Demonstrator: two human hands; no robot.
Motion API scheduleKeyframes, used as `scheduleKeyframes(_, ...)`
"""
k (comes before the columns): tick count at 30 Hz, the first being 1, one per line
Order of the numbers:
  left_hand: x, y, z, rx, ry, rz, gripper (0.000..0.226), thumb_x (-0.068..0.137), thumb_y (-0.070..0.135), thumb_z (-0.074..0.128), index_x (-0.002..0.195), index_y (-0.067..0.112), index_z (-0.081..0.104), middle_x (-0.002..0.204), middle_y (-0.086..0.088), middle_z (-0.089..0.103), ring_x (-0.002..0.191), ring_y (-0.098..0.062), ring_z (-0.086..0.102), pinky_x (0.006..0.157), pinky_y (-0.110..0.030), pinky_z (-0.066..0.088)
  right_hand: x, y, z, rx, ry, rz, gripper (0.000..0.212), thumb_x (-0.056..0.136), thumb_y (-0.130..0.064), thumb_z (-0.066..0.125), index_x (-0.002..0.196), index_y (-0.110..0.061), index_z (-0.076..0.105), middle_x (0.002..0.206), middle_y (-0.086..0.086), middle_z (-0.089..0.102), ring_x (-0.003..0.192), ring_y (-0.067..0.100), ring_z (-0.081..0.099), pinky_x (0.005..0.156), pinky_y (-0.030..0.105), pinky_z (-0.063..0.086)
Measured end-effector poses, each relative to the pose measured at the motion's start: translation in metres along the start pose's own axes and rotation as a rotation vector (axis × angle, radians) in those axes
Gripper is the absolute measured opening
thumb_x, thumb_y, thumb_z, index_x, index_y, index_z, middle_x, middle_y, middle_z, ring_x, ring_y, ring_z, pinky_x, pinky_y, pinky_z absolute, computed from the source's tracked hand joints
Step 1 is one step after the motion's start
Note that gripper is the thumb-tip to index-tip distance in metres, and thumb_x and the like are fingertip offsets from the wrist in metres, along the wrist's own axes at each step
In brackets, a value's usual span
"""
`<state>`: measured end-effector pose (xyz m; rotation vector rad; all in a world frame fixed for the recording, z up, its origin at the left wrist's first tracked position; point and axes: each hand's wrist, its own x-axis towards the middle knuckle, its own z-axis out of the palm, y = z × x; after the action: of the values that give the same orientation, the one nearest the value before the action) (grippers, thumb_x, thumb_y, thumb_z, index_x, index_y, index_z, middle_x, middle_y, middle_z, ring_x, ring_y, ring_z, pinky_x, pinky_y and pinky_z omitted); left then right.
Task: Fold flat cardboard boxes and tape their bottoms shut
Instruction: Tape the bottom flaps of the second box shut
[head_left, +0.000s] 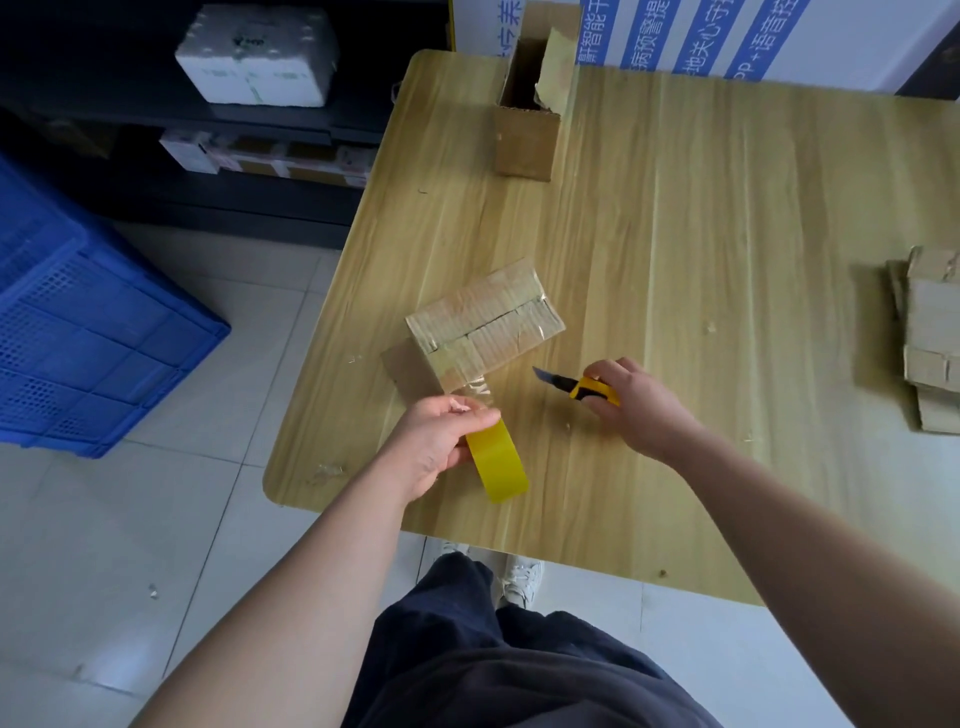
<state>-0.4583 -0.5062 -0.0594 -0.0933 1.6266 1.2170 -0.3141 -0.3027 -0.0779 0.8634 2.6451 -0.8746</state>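
The left hand (436, 441) is being used to grip a yellow roll of clear packing tape (498, 462) just on the near side of a small brown cardboard box (483, 325), and a clear strip of tape (475, 388) is being held stretched between roll and box. The right hand (634, 400), right of the box and slightly nearer, is being clasped round a yellow-and-black utility knife (576, 385), its bared blade pointing towards the strip. The box is lying on a pale wood-grain table (701, 260) with its taped flap seam uppermost, so cutting is judged to be the step in hand; the blade is next to be drawn across the strip close to the box, clear of the left fingers. Beyond the box an open cardboard carton (527, 130) is standing; far to its right flat cardboard blanks (930, 338) are being kept stacked; to its left a blue perforated plastic crate (78, 338) is sitting on a white tiled floor (156, 519).
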Motion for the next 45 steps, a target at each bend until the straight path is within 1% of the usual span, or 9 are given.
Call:
scheduleKeyframes(4,0.011,-0.003,0.000,0.110,0.134,0.059,0.006,0.090,0.015,0.068,0.095,0.014,0.066,0.108,-0.014,0.070,0.098,-0.025,0.065,0.096,-0.045,0.052,-0.009,-0.017,-0.020,0.120,-0.012,-0.185,0.026,0.097,-0.034,0.049,0.117,-0.024,0.063,0.098,-0.003,0.053,0.085,0.013,0.055,0.080,0.032,0.048)
scheduleKeyframes(9,0.016,-0.006,-0.002,0.168,0.208,0.089,0.006,0.088,0.017,0.070,0.090,0.018,0.065,0.091,-0.003,0.075,0.096,-0.024,0.068,0.092,-0.046,0.054,-0.007,-0.052,-0.035,-0.117,-0.066,-0.315,0.032,0.098,-0.045,0.039,0.115,-0.031,0.062,0.095,-0.006,0.058,0.086,0.016,0.057,0.071,0.035,0.049)
scheduleKeyframes(14,0.017,-0.004,-0.003,0.197,0.228,0.121,0.007,0.088,0.017,0.070,0.085,0.016,0.064,0.090,-0.004,0.076,0.094,-0.024,0.069,0.092,-0.045,0.054,0.000,-0.067,-0.036,-0.325,-0.079,-0.343,0.031,0.099,-0.044,0.038,0.112,-0.030,0.063,0.105,-0.006,0.059,0.087,0.019,0.060,0.070,0.031,0.044)
scheduleKeyframes(20,0.018,0.012,-0.011,0.300,0.317,0.248,0.011,0.090,0.023,0.069,0.083,0.019,0.060,0.092,0.000,0.070,0.089,-0.020,0.065,0.083,-0.037,0.052,0.006,-0.067,-0.035,-0.179,-0.005,-0.311,0.033,0.100,-0.042,0.037,0.119,-0.025,0.059,0.141,-0.013,0.034,0.068,0.019,0.059,0.065,0.036,0.050)
scheduleKeyframes(26,0.016,0.021,-0.011,0.322,0.417,0.340,0.008,0.090,0.020,0.068,0.093,0.014,0.062,0.090,0.005,0.063,0.085,-0.016,0.059,0.074,-0.026,0.041,0.028,-0.080,-0.039,-0.011,0.021,-0.310,0.031,0.102,-0.035,0.037,0.108,-0.019,0.062,0.151,-0.010,0.035,0.105,0.017,0.061,0.079,0.038,0.051)
scheduleKeyframes(30,0.016,0.017,-0.006,0.226,0.504,0.400,0.031,0.088,0.019,0.070,0.107,0.018,0.045,0.089,0.006,0.062,0.082,-0.016,0.060,0.066,-0.025,0.041,0.042,-0.093,-0.042,-0.028,-0.042,-0.253,0.025,0.102,-0.036,0.036,0.087,-0.026,0.053,0.153,-0.009,0.034,0.093,0.016,0.062,0.082,0.033,0.049)
scheduleKeyframes(37,0.021,0.016,-0.017,0.327,0.398,0.606,0.047,0.092,0.014,0.063,0.134,0.029,0.047,0.098,0.006,0.060,0.089,-0.007,0.057,0.074,-0.015,0.042,0.057,-0.103,-0.054,-0.019,-0.139,-0.215,0.034,0.102,-0.030,0.040,0.101,-0.005,0.064,0.138,0.010,0.047,0.081,0.023,0.063,0.085,0.042,0.050)
scheduleKeyframes(41,0.030,0.016,-0.024,0.254,0.302,0.568,0.047,0.094,0.016,0.061,0.129,0.044,0.048,0.103,0.000,0.059,0.093,-0.015,0.057,0.083,-0.026,0.049,0.061,-0.103,-0.067,-0.033,-0.218,-0.182,0.028,0.098,-0.037,0.045,0.100,-0.021,0.067,0.150,-0.012,0.038,0.074,0.011,0.069,0.090,0.036,0.050)
scheduleKeyframes(45,0.031,0.018,-0.026,0.251,0.283,0.540,0.055,0.090,0.009,0.064,0.124,0.048,0.046,0.100,-0.005,0.061,0.090,-0.015,0.058,0.078,-0.023,0.048,0.062,-0.108,-0.072,-0.195,-0.262,-0.196,0.029,0.097,-0.040,0.046,0.114,-0.030,0.067,0.156,-0.019,0.024,0.118,0.018,0.057,0.096,0.037,0.046)
